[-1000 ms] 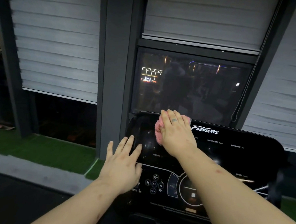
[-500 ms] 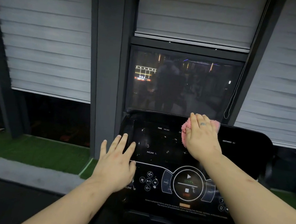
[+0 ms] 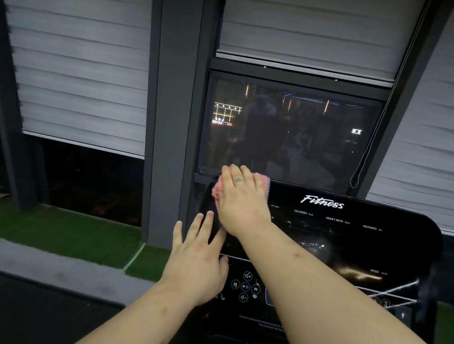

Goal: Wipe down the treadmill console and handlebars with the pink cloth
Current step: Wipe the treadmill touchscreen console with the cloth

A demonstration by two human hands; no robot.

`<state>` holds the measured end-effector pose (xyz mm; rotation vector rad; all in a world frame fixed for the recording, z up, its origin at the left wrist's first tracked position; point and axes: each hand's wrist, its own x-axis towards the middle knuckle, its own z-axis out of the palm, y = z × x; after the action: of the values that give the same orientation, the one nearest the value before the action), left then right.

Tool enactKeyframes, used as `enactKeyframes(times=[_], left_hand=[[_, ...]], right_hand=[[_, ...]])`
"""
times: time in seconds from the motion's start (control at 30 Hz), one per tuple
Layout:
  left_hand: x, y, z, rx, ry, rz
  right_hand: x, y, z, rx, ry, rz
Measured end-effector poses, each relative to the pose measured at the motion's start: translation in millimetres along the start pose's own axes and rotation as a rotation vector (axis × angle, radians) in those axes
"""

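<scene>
The black glossy treadmill console (image 3: 352,239) fills the lower right, with a "Fitness" logo along its top and round buttons lower down. My right hand (image 3: 242,201) lies flat with straight fingers on the pink cloth (image 3: 218,187), pressing it against the console's top left corner. The cloth shows only as a fringe left of the hand and a strip at its right. My left hand (image 3: 197,263) rests open on the console's left edge, fingers spread. The handlebars are out of view.
A dark window (image 3: 287,133) with reflections stands right behind the console, between grey blinds (image 3: 78,60) and a dark pillar (image 3: 170,111). A blind cord (image 3: 362,162) hangs at the right. Green artificial turf (image 3: 48,226) and a grey kerb lie to the left.
My right hand slid the pink cloth from the console's top middle back left to the top left corner. My left hand stayed on the left edge.
</scene>
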<state>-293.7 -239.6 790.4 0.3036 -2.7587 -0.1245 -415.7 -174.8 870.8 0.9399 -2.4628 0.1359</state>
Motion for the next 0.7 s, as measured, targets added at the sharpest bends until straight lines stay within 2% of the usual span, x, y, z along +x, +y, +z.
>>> enactKeyframes(times=[0.13,0.27,0.7], left_hand=[[0,1,0,-0.004,0.007,-0.005],[-1,1,-4,0.015,-0.013,-0.012],[-2,10,-5,0.014,-0.017,-0.056]], right_hand=[[5,-9,4,-0.023,-0.029,-0.057],[-4,16,2,-0.018,-0.021,-0.066],[-79,171,-20,-0.021,-0.020,0.182]])
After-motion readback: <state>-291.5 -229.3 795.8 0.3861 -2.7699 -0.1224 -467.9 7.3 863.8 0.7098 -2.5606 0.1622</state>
